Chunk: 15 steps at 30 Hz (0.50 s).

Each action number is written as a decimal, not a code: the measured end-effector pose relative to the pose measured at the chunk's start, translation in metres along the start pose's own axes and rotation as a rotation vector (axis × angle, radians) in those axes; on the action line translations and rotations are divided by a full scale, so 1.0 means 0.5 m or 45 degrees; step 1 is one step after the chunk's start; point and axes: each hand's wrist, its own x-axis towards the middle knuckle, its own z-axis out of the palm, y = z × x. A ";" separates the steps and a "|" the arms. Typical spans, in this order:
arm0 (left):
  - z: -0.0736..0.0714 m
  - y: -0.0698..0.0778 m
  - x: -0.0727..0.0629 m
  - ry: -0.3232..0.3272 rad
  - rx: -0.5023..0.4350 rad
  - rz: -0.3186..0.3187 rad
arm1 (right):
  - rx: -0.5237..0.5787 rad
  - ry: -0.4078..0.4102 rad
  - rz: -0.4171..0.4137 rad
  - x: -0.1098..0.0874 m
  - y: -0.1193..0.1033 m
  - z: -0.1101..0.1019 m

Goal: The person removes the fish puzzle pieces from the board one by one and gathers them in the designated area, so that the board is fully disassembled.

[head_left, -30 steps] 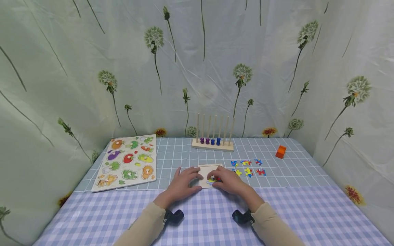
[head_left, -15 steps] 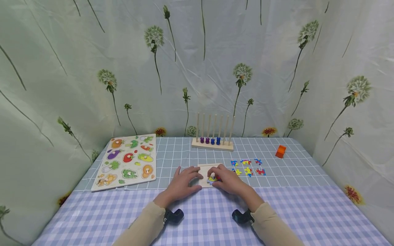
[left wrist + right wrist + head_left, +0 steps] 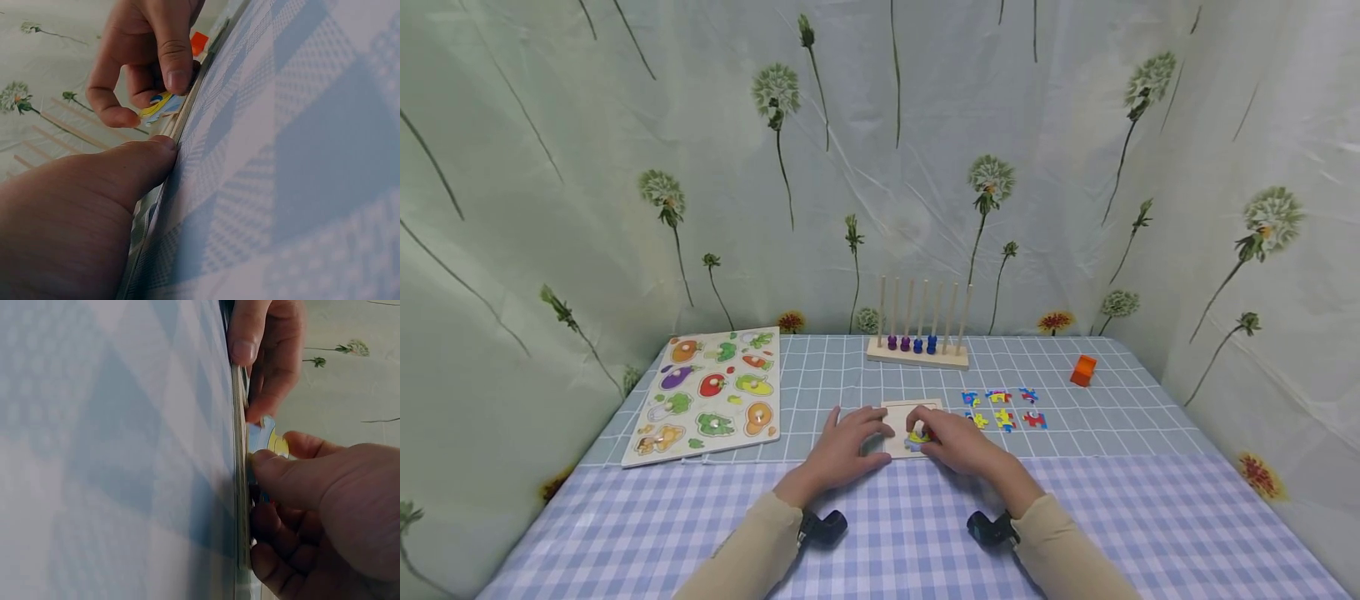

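Observation:
A small wooden puzzle tray (image 3: 895, 415) lies on the table between the two hands. My left hand (image 3: 847, 444) rests at its left side, fingers loosely spread and the thumb (image 3: 153, 153) at the near edge. Over the tray's near right part, my right hand (image 3: 961, 439) pinches a yellow and light-blue puzzle piece (image 3: 269, 434) between thumb and index finger. The piece stands tilted close over the tray in the right wrist view. Its right part is hidden behind the fingers in the head view.
Several loose puzzle pieces (image 3: 1004, 419) lie in two rows right of the tray. Behind it stands a wooden peg rack (image 3: 951, 359) with purple and blue beads. A vegetable peg puzzle board (image 3: 737, 419) lies left, an orange box-like object (image 3: 1083, 371) at the back right.
The right fingers have shifted slightly and the puzzle piece has turned a little, its yellow and light-blue part showing more. The left hand and the tray stay where they were.

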 end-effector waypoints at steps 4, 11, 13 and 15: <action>0.000 0.000 -0.001 0.004 -0.002 0.008 | 0.028 -0.021 -0.029 -0.004 0.001 -0.009; 0.001 -0.001 -0.001 0.017 -0.010 0.027 | 0.132 -0.049 -0.038 -0.009 0.008 -0.025; 0.001 -0.001 -0.001 0.014 -0.009 0.023 | 0.156 -0.048 -0.042 -0.011 0.010 -0.031; 0.001 -0.002 -0.001 0.013 -0.008 0.020 | 0.180 -0.049 -0.046 -0.013 0.013 -0.038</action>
